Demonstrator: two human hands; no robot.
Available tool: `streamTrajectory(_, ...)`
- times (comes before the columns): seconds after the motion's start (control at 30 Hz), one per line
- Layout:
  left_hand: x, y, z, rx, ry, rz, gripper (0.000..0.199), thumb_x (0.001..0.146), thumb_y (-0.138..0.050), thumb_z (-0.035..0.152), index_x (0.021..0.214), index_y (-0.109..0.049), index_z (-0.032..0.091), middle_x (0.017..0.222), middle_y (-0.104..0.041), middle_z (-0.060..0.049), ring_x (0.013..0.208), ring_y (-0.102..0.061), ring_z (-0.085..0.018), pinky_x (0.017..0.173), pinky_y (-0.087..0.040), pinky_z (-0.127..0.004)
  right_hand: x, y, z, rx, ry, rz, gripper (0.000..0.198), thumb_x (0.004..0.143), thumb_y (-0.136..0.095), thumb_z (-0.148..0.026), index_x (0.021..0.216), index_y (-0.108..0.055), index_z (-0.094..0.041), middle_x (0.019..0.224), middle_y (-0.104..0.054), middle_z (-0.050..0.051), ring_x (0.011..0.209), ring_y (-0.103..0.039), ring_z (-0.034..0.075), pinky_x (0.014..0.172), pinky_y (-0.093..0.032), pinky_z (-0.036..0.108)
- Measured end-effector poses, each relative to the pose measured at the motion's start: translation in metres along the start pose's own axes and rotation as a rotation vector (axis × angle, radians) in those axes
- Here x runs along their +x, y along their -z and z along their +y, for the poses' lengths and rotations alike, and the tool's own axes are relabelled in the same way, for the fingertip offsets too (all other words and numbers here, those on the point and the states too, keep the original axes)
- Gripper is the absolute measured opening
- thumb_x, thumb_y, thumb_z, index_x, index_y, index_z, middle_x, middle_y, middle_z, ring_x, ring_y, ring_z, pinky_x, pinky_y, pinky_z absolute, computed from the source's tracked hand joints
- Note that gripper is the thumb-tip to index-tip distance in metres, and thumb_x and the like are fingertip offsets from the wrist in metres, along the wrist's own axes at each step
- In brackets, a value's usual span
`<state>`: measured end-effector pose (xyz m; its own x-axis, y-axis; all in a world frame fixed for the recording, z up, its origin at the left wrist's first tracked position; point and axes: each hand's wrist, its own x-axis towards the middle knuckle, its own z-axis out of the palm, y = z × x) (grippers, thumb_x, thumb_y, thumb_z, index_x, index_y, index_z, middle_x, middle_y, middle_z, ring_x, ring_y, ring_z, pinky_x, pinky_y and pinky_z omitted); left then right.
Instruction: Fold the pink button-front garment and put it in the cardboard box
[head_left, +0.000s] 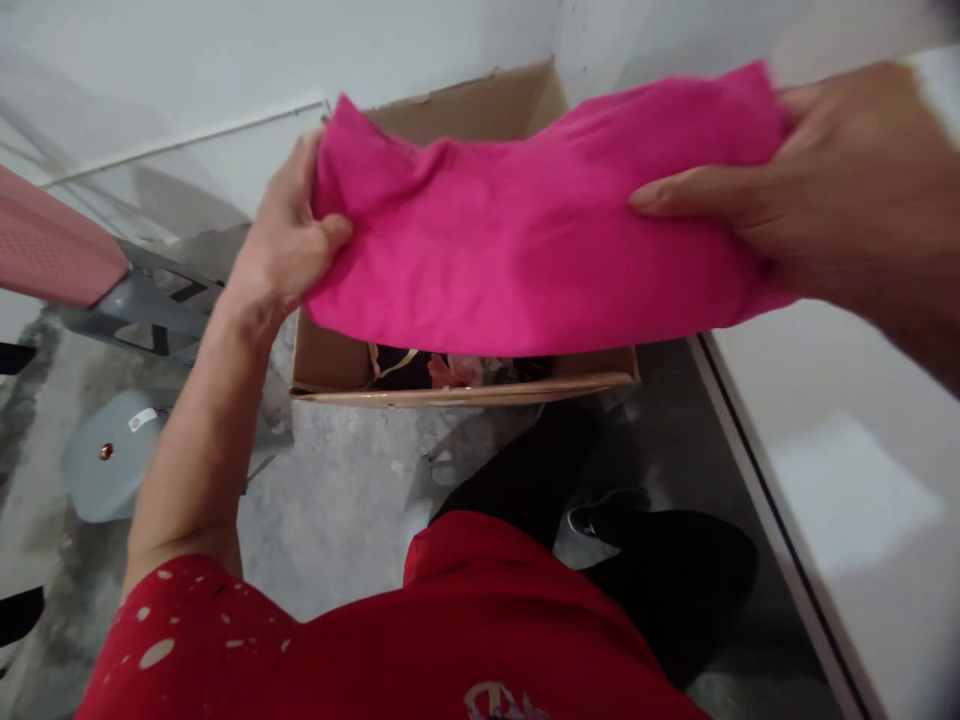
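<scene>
A bright pink folded cloth [517, 230] is stretched between my two hands, above an open cardboard box [465, 397]. My left hand [296, 235] is closed on its left end, with the thumb on the near face. At the opposite end my right hand [817, 190] grips the cloth, its thumb lying along the front. Inside the box, dark patterned fabric [420, 370] with pink and yellow shapes shows below the cloth's lower edge. The cloth hides most of the box's contents.
A white table or panel [840, 450] with a metal edge runs along the right. Left of the box are a grey stool-like seat [112, 455] and a pink chair part [56, 240] on a grey frame. A white wall [225, 60] stands behind the box; the concrete floor [330, 520] lies below.
</scene>
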<state>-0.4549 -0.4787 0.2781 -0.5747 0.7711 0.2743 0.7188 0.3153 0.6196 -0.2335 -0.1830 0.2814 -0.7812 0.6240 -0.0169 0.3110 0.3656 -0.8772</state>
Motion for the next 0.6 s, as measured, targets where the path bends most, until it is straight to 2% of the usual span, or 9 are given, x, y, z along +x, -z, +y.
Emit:
streamTrajectory(0.07, -0.008, -0.015, -0.021, 0.021, 0.043, -0.040, 0.060, 0.091, -0.055, 0.023, 0.150, -0.040, 0.017, 0.149, -0.056, -0.001, 0.140, -0.049, -0.024, 0.129, -0.034, -0.052, 0.005, -0.029, -0.009, -0.147, -0.069, -0.015, 0.036, 0.077, -0.084, -0.020, 0.108, -0.077, -0.002, 0.079, -0.068, 0.001, 0.072, -0.067, 0.014, 0.067, -0.059, 0.035)
streamTrajectory(0.17, -0.018, -0.035, -0.044, 0.027, 0.081, -0.131, 0.074, 0.080, -0.056, 0.012, 0.153, -0.041, 0.015, 0.150, -0.056, -0.006, 0.142, -0.050, -0.026, 0.129, -0.033, -0.050, 0.009, -0.059, -0.010, -0.275, -0.093, -0.153, 0.028, 0.083, -0.075, -0.016, 0.105, -0.075, 0.002, 0.072, -0.064, -0.002, 0.080, -0.069, 0.019, 0.080, -0.057, 0.043)
streamTrajectory(0.3, -0.028, -0.043, -0.060, 0.076, 0.139, -0.219, 0.080, 0.078, -0.054, 0.010, 0.156, -0.041, 0.019, 0.146, -0.061, -0.006, 0.140, -0.055, -0.029, 0.124, -0.040, -0.050, 0.013, -0.075, 0.000, -0.297, -0.116, -0.249, 0.026, 0.088, -0.070, -0.014, 0.110, -0.073, -0.001, 0.072, -0.064, -0.002, 0.068, -0.064, 0.013, 0.084, -0.058, 0.045)
streamTrajectory(0.4, -0.034, -0.041, -0.061, 0.221, 0.220, -0.278, 0.083, 0.082, -0.052, 0.012, 0.162, -0.031, 0.023, 0.142, -0.064, -0.007, 0.133, -0.062, -0.030, 0.118, -0.047, -0.048, 0.019, -0.079, 0.004, -0.343, -0.118, -0.305, 0.023, 0.093, -0.065, -0.016, 0.111, -0.071, -0.003, 0.078, -0.068, 0.003, 0.068, -0.064, 0.015, 0.081, -0.059, 0.044)
streamTrajectory(0.47, -0.036, -0.042, -0.056, 0.394, 0.312, -0.380, 0.084, 0.086, -0.051, 0.014, 0.165, -0.022, 0.019, 0.136, -0.067, -0.011, 0.124, -0.068, -0.031, 0.111, -0.053, -0.049, 0.023, -0.082, 0.008, -0.536, -0.042, -0.403, 0.022, 0.097, -0.061, -0.020, 0.110, -0.069, -0.004, 0.092, -0.071, 0.010, 0.081, -0.068, 0.023, 0.085, -0.058, 0.045)
streamTrajectory(0.53, -0.036, -0.046, -0.047, 0.609, 0.400, -0.484, 0.081, 0.092, -0.049, 0.018, 0.165, -0.016, 0.012, 0.134, -0.066, -0.019, 0.117, -0.071, -0.035, 0.104, -0.055, -0.051, 0.023, -0.085, 0.012, -0.856, 0.068, -0.521, 0.028, 0.100, -0.057, -0.025, 0.113, -0.067, -0.002, 0.105, -0.071, 0.020, 0.096, -0.069, 0.033, 0.088, -0.055, 0.049)
streamTrajectory(0.6, -0.034, -0.050, -0.037, 0.799, 0.440, -0.511, 0.076, 0.097, -0.048, 0.025, 0.163, -0.017, 0.006, 0.136, -0.062, -0.026, 0.116, -0.071, -0.039, 0.100, -0.056, -0.054, 0.018, -0.089, 0.015, -1.123, 0.194, -0.572, 0.035, 0.102, -0.052, -0.028, 0.117, -0.064, 0.001, 0.113, -0.068, 0.027, 0.106, -0.067, 0.040, 0.088, -0.053, 0.051)
